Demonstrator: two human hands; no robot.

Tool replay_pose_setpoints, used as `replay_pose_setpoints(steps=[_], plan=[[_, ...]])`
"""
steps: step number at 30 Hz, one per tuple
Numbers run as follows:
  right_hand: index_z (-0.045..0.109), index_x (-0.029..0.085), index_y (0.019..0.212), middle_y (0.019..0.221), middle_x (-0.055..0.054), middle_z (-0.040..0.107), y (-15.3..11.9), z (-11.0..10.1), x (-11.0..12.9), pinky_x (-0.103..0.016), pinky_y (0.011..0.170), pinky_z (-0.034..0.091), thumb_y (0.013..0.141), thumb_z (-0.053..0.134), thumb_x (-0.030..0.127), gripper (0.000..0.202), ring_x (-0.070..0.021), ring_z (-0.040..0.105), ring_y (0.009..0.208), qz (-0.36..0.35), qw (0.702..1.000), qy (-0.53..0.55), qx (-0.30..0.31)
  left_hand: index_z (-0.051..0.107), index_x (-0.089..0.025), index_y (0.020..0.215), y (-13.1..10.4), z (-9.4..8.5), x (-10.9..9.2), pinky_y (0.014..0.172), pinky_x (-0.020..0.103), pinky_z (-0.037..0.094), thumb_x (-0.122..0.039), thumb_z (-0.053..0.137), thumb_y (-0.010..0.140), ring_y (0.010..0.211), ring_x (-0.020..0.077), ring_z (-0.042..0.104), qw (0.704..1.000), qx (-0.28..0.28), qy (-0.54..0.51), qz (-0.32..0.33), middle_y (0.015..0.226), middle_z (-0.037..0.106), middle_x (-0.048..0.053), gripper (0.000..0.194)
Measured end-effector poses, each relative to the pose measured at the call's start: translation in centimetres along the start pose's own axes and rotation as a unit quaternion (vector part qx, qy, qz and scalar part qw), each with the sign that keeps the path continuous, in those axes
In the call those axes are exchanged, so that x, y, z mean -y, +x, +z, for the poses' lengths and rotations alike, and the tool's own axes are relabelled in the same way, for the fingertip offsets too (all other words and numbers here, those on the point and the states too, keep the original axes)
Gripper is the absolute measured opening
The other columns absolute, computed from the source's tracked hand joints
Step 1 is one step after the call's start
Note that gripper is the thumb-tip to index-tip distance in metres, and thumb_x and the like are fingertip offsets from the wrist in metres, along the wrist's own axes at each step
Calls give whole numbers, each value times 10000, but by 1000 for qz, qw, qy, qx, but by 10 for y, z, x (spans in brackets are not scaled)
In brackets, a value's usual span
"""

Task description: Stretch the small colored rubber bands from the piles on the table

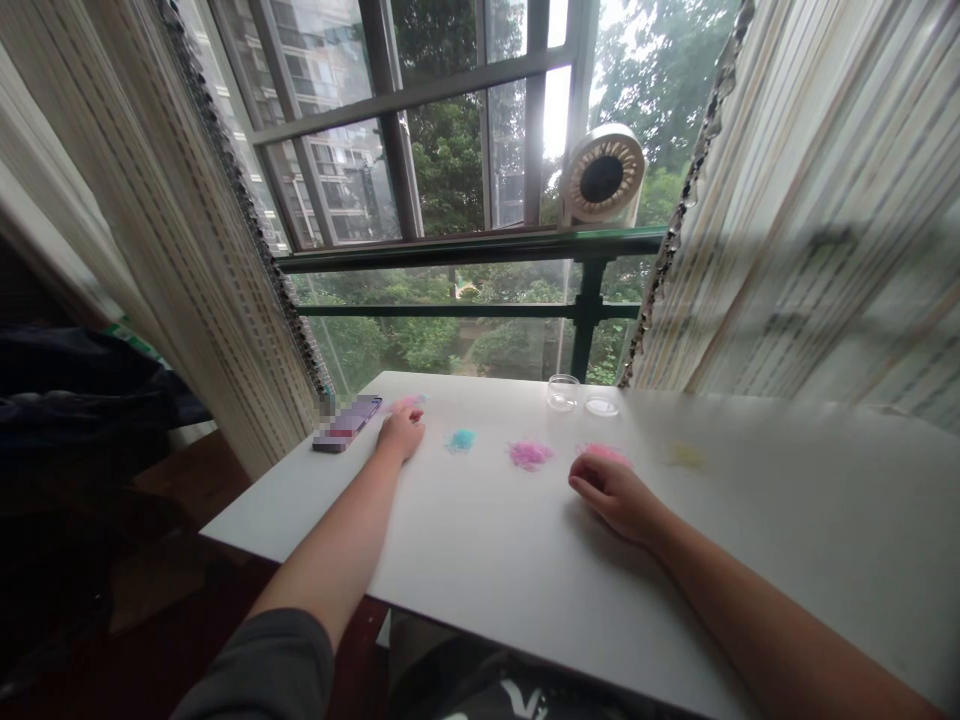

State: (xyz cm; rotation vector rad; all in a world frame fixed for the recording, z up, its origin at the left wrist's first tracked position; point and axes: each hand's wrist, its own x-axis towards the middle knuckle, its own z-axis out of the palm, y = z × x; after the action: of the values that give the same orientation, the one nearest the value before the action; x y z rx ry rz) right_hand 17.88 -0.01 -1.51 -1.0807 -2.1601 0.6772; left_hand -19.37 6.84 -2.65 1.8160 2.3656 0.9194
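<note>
The magenta pile (529, 455) of fine, loose bits lay on the white worktop (480, 540), between the two hands; taken as the hub of a clock, it had a blue pile (461, 440) between nine and ten o'clock, a pinkish-red pile (611, 454) at three and a faint yellow pile (684, 456) farther out at three. At ten o'clock, well past the blue one, a pale pink pile (407, 403) showed just beyond the left hand (402, 436); that hand's fingers were bent down at its near edge, and whether its grip was wide, narrow or holding any bits could not be told. The right hand (606, 488) was at four o'clock, just on the near side of the pinkish-red pile; its fingers were curled with the thumb close by, but how far its grip was closed, or on what, could not be told.

A clear round jar (562, 394) stood at one o'clock; a clear disc (602, 407) lay beside it at two; a purple box (349, 424), partly pixelated, lay past the left hand between nine and ten.
</note>
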Motion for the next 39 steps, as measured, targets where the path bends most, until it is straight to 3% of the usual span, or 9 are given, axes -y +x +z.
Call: replay_pose_setpoints(steps=[5, 11, 15, 19, 24, 29, 33, 39], plan=[[496, 178, 718, 569, 30, 444, 0, 1, 0, -237, 498, 322, 784, 466, 298, 140, -110, 405, 526, 0, 1000, 7, -1, 675, -189, 817, -3, -2, -7, 810, 281, 435, -330, 545, 703, 875, 218, 587, 1000, 12, 20, -7, 882, 671, 66, 223], [494, 177, 694, 567, 24, 458, 0, 1, 2, -235, 493, 321, 772, 472, 293, 142, -113, 410, 530, -2, 1000, 22, -5, 656, -183, 777, -3, -5, -11, 822, 340, 423, -300, 495, 739, 931, 251, 554, 999, 17, 27, -8, 943, 652, 86, 203], [501, 174, 693, 566, 26, 465, 1, 1, 3, -232, 492, 315, 767, 480, 276, 128, -110, 410, 530, -4, 1000, 25, -8, 620, -156, 838, -7, -7, -23, 807, 312, 431, -289, 417, 794, 906, 213, 565, 999, 30, 1, 13, 926, 648, 85, 246], [508, 172, 703, 576, 28, 475, 1, 3, 2, -226, 499, 312, 765, 490, 253, 104, -104, 415, 534, -3, 1000, 29, -6, 576, -170, 880, -23, -6, -56, 662, 245, 455, -318, 357, 830, 704, 142, 582, 990, 82, -63, 94, 809, 653, 28, 269], [522, 172, 850, 557, 56, 433, 2, 3, 3, -212, 478, 309, 744, 544, 263, 142, -85, 389, 496, -4, 996, 86, -18, 549, -166, 866, -60, -6, -120, 578, 232, 425, -343, 386, 824, 600, 117, 540, 925, 189, -201, 259, 755, 635, 24, 244], [478, 178, 951, 562, 67, 421, 5, 2, 7, -196, 450, 310, 712, 598, 257, 278, -73, 385, 483, -36, 984, 161, -60, 558, -170, 824, -91, -5, -174, 575, 226, 420, -326, 418, 813, 610, 119, 554, 885, 260, -227, 314, 740, 639, 27, 209], [467, 181, 941, 538, 73, 418, 8, 1, 4, -188, 430, 302, 719, 594, 267, 269, -68, 382, 460, -42, 979, 176, -93, 550, -177, 823, -101, 3, -190, 582, 227, 417, -309, 412, 820, 621, 122, 558, 885, 247, -222, 326, 716, 630, 20, 191], [489, 182, 918, 544, 56, 464, 7, 3, 0, -197, 439, 311, 741, 568, 304, 230, -78, 410, 474, -34, 981, 164, -98, 535, -182, 793, -111, 10, -184, 591, 234, 416, -292, 405, 823, 625, 122, 561, 887, 239, -227, 322, 722, 632, 13, 173]])
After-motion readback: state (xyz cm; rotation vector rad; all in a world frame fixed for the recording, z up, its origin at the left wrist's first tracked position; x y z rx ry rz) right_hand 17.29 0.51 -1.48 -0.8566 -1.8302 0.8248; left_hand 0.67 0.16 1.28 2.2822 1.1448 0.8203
